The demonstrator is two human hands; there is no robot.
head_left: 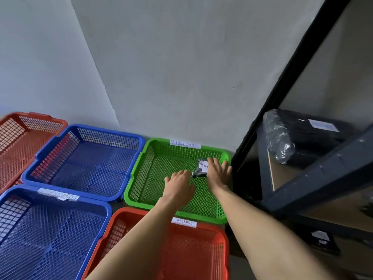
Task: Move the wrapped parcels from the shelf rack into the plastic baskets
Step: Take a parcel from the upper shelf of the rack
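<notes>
The right hand (219, 172) lies flat and spread over the small wrapped parcel (200, 168), palm down, fingers wide rather than closed round it; this grip looks like a press that settles the parcel, not a hold. The left hand (178, 185) comes in from the other side with fingers curled, its fingertips at the parcel's near-left end, probably steadying or releasing it, though whether it pinches the wrap I cannot tell. The parcel rests on the mesh bottom of the green basket (135, 178), near its far right corner. Its white tag reads "RETU" before the right hand cuts it off, which seems to match the basket's far-rim label (185, 143), "RETURN OVERDUE", so the placing appears to be sorting by tag.

Nearer on the floor, the red basket (201, 251) carries the label "OVERDUE"; the blue baskets (84, 162) hold nothing visible. On the shelf rack (314, 174) at the right, a larger dark parcel (298, 136) in clear film waits, its label too blurred to read. Lower shelves are dim and cut off.
</notes>
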